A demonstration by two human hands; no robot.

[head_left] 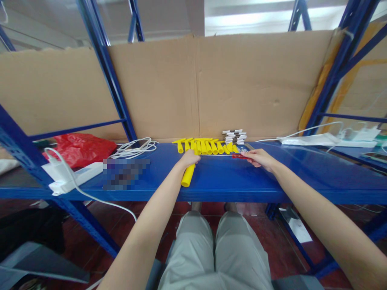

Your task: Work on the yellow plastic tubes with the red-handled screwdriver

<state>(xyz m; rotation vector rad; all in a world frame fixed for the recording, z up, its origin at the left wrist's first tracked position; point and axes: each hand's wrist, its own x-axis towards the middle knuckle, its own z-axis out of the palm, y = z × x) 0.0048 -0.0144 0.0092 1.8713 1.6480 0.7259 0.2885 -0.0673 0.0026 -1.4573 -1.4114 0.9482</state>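
My left hand is closed round a yellow tube, whose open end points toward the shelf's front edge. Just behind it, a row of several yellow T-shaped pieces lies on the blue shelf. My right hand pinches a small red item low over the shelf, to the right of the row. Small yellow pointed pieces lie at the row's right end. Behind them is a stack of white and dark small packets. Fine details of the red item are too small to tell.
A red plastic bag, a coiled white cable and a white power strip are at the left. Cardboard stands along the back. More white cables and a power strip lie at the right, beside blue uprights.
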